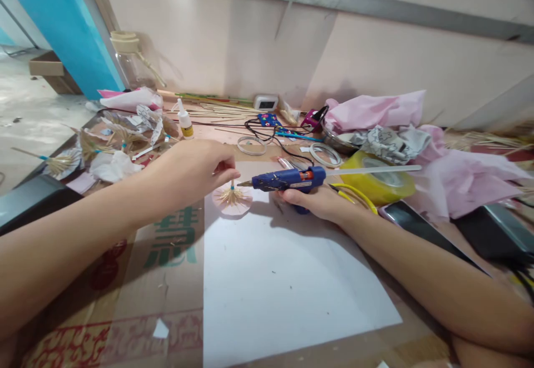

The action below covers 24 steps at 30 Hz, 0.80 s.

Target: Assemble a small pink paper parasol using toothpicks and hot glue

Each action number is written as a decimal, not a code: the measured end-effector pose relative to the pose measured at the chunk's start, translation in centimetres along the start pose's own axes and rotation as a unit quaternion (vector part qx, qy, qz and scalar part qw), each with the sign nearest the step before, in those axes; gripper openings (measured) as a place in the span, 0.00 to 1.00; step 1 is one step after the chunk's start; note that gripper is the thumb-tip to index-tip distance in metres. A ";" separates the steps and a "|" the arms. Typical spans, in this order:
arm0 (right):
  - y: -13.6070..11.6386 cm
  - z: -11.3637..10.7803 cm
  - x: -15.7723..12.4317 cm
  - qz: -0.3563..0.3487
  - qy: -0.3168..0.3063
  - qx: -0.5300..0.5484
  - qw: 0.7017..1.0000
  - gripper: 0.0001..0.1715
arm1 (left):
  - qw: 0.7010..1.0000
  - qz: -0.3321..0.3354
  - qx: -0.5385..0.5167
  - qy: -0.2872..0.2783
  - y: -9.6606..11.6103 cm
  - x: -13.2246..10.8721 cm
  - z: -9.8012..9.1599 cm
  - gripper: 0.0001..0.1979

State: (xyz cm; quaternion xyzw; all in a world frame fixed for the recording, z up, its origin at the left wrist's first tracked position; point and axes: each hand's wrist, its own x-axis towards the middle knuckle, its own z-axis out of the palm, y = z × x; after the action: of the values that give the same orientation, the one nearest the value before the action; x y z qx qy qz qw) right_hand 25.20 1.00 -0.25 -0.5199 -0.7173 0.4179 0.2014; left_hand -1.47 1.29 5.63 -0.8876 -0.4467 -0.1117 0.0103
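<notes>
My left hand [204,162] pinches the thin stick of a small paper umbrella [232,201], whose pale pink round canopy and straw-coloured ribs spread out just above the white sheet [287,279]. My right hand [312,198] is wrapped round the handle of a blue glue gun [287,180], pointing left. A long translucent glue stick [375,170] sticks out of its back end. The nozzle is close to the blue band near the umbrella's hub; whether it touches I cannot tell.
Several more small umbrellas [62,162] lie at the left by a glue bottle [186,120]. Behind are thin sticks [225,111] and a small white digital display [266,103]. A yellow tape roll [375,176], a phone [429,234] and pink sheets [467,173] sit at the right.
</notes>
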 end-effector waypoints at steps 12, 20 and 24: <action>-1.1 0.2 0.0 0.027 0.021 -0.045 0.998 0.28 | 1.000 -0.001 0.003 0.002 0.1 0.1 -0.1 0.15; -1.2 0.3 -0.1 0.029 0.028 -0.060 0.997 0.26 | 1.000 0.000 -0.010 0.006 0.2 0.0 0.0 0.13; -1.2 0.3 -0.2 0.029 0.025 -0.075 0.996 0.25 | 1.000 0.007 -0.015 0.014 0.1 -0.1 0.2 0.13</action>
State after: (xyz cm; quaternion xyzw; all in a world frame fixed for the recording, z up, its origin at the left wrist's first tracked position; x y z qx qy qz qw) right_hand 24.35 0.55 0.56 -0.5644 -0.7258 0.3554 0.1682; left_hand -1.36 1.16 5.44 -0.8891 -0.4388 -0.1305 0.0037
